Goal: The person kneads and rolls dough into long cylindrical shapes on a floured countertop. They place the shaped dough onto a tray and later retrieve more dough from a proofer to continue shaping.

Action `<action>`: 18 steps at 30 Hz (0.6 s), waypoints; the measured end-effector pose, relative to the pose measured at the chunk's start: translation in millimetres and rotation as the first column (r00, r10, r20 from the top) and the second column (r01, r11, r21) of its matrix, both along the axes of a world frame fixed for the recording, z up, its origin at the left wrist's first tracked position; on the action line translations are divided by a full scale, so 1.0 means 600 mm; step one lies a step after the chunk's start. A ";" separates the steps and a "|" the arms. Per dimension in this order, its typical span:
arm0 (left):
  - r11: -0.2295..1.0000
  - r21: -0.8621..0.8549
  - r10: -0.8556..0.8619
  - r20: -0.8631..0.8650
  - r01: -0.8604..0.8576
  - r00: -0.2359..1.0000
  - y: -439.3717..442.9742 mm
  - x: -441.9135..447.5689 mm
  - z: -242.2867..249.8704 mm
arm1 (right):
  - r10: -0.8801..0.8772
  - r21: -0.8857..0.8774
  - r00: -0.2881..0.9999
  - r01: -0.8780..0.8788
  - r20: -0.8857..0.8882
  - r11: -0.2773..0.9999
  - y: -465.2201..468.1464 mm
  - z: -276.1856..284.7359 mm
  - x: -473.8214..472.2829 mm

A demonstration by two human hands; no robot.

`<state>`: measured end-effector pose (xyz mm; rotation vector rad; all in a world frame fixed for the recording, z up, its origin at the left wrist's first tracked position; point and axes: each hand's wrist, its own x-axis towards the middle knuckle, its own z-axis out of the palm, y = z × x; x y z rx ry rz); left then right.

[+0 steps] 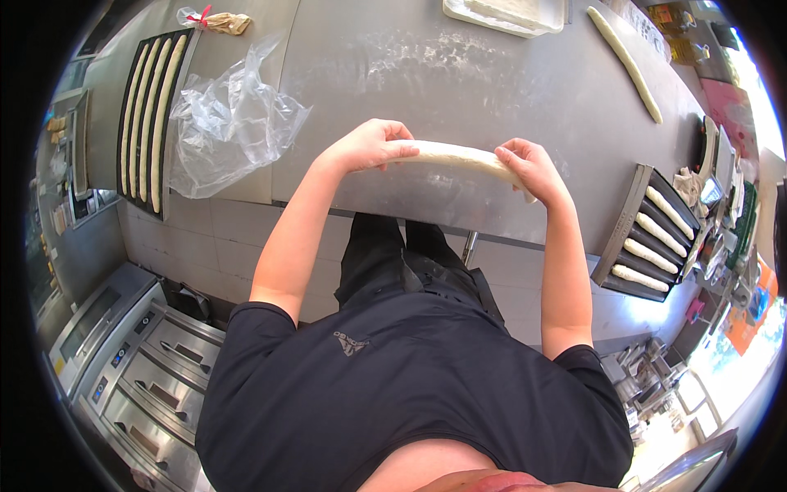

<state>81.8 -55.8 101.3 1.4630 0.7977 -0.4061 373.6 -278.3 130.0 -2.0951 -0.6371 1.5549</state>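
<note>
A long baguette-shaped roll of dough (456,154) spans between my two hands near the front edge of the steel worktable (393,92). My left hand (376,146) pinches its left end between thumb and fingers. Around the right part of the roll is my right hand (530,167), and a short tip of dough sticks out past it. The roll bows slightly, with its right end lower in the picture. Whether its middle touches the steel, I cannot tell. White flour is smeared over the tabletop beyond the roll.
Left, a crumpled clear plastic bag (237,123) lies beside a dark baguette tray (147,123) of several long dough strips. Another tray (648,240) with shorter dough pieces sits right. One dough strip (626,64) and a white tub (510,27) are farther back. Deck ovens (154,375) stand behind left.
</note>
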 end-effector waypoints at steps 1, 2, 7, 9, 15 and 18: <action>0.996 0.085 -0.005 -0.030 0.008 1.000 0.001 0.004 0.002 | 0.088 0.006 0.961 -0.093 0.261 0.996 -0.004 -0.011 0.003; 0.944 0.322 -0.050 -0.085 0.075 0.995 -0.003 0.005 0.005 | 0.167 -0.015 0.848 -0.184 0.503 0.983 -0.013 -0.036 0.005; 0.472 0.881 -0.213 0.123 -0.008 0.969 -0.067 0.006 -0.038 | -0.029 0.358 0.640 -0.393 0.768 0.847 -0.031 -0.090 -0.042; 0.539 0.831 -0.232 0.305 -0.139 0.923 -0.103 0.029 -0.055 | -0.016 0.430 0.708 -0.411 0.706 0.804 -0.026 -0.094 -0.079; 0.578 0.790 -0.245 0.405 -0.202 0.881 -0.145 0.109 -0.111 | -0.111 0.506 0.735 -0.340 0.668 0.793 -0.009 -0.146 -0.114; 0.660 0.733 -0.231 0.408 -0.166 0.883 -0.136 0.112 -0.123 | -0.090 0.503 0.773 -0.315 0.628 0.804 -0.004 -0.151 -0.103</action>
